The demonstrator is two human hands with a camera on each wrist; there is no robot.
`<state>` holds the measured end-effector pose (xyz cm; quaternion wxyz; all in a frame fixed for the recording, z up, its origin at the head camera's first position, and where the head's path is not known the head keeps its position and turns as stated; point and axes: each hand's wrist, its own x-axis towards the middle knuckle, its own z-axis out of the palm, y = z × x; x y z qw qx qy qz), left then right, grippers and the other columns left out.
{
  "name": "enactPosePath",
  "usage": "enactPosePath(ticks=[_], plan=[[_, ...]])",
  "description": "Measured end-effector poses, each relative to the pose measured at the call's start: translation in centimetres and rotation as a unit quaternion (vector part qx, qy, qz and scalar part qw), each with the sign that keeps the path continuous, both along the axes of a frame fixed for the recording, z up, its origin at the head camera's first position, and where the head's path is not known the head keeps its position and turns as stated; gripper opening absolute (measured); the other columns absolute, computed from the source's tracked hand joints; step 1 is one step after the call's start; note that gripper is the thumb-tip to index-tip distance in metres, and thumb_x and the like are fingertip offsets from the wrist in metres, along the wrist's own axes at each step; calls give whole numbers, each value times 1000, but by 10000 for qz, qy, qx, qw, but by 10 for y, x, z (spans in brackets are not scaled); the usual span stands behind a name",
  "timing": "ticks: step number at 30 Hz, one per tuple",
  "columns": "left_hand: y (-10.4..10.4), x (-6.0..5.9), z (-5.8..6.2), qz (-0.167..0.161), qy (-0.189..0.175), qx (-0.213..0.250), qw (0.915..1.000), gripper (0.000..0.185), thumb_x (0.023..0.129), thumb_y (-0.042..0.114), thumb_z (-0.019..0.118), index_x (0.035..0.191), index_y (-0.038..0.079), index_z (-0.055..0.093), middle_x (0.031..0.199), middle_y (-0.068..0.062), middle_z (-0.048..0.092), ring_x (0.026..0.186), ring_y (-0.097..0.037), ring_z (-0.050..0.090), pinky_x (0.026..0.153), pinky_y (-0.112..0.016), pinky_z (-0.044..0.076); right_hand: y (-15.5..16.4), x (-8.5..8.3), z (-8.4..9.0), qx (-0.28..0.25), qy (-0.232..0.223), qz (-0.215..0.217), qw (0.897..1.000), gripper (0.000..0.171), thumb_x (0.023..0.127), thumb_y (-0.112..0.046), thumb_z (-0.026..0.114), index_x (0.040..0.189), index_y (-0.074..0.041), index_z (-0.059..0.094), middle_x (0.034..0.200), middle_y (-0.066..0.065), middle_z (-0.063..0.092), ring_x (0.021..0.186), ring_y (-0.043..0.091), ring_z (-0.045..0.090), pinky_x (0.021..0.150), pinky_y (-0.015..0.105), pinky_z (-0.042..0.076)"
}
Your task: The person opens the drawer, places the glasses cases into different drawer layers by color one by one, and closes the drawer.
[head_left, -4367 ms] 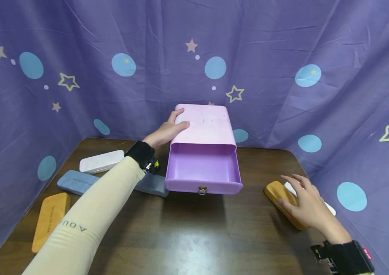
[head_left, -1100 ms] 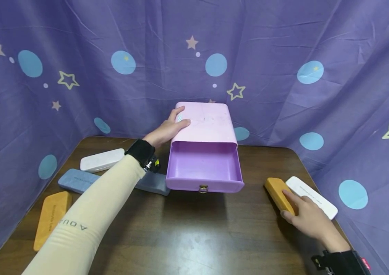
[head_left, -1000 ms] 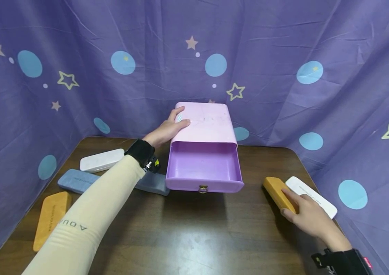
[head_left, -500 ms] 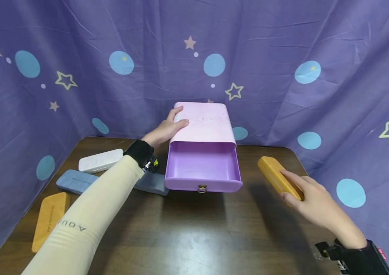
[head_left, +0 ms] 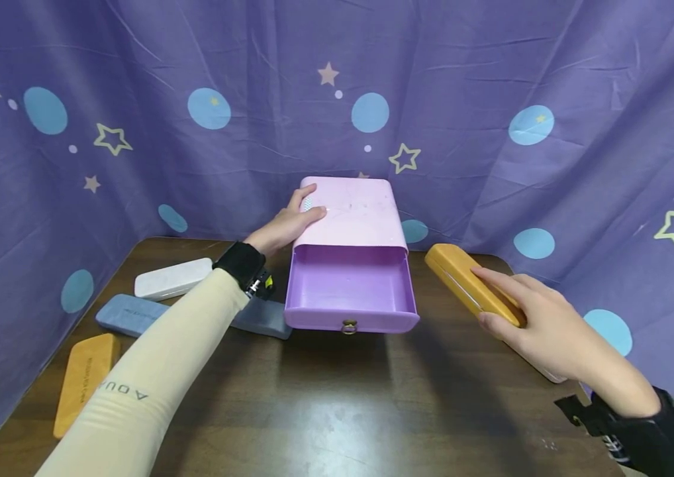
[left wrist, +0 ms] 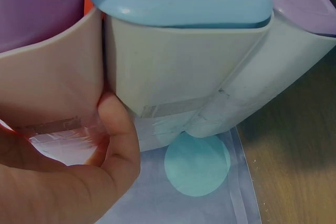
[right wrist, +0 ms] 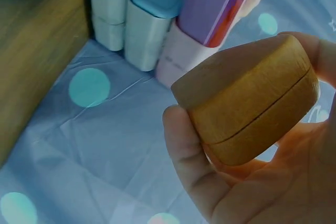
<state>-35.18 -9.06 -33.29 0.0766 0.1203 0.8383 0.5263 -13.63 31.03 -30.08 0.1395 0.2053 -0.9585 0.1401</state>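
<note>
right hand [head_left: 536, 318] pinches the orange case [head_left: 469, 286] by its near end, aloft beside the open drawer [head_left: 350, 291]; left hand [head_left: 285, 222] lies flat on the box [head_left: 353, 212]; such an end-only hold risks tipping.

On the left of the tabletop [head_left: 325, 404] lie a white case [head_left: 173, 278], a blue case [head_left: 128, 314] and an orange case [head_left: 83, 381].

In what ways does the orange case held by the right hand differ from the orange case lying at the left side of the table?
The orange oblong case in the right hand is lifted off the dark wooden table, near the purple open drawer. The orange oblong case at the left edge lies flat, untouched. Both share colour and shape.
</note>
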Motion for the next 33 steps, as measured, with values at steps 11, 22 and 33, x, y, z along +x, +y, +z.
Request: enactPosePath(ticks=[11,22,33], plan=[[-1,0,-1,-22,-42,-24,10000,78,103,49,58,169,39,18,173,-22,23,153,-37,33,124,-52,27,-31,0,29,165,-407,322,9985,70,97,-36,77,161,-30,49,122,3,65,90,16,56,75,37,48],[-1,1,1,-5,-57,56,10000,78,102,50,60,168,39,20,171,-24,28,149,-37,38,122,-50,31,-63,-3,38,172,-778,541,9954,66,98,-33,74,159,-29,51,116,4,64,92,16,55,75,35,48],[0,1,1,31,-27,-16,10000,77,102,51,59,168,39,20,171,-24,27,150,-36,36,123,-51,29,-79,-11,37,350,-844,581,9941,64,95,-38,74,155,-24,56,104,2,62,84,15,54,67,32,44]])
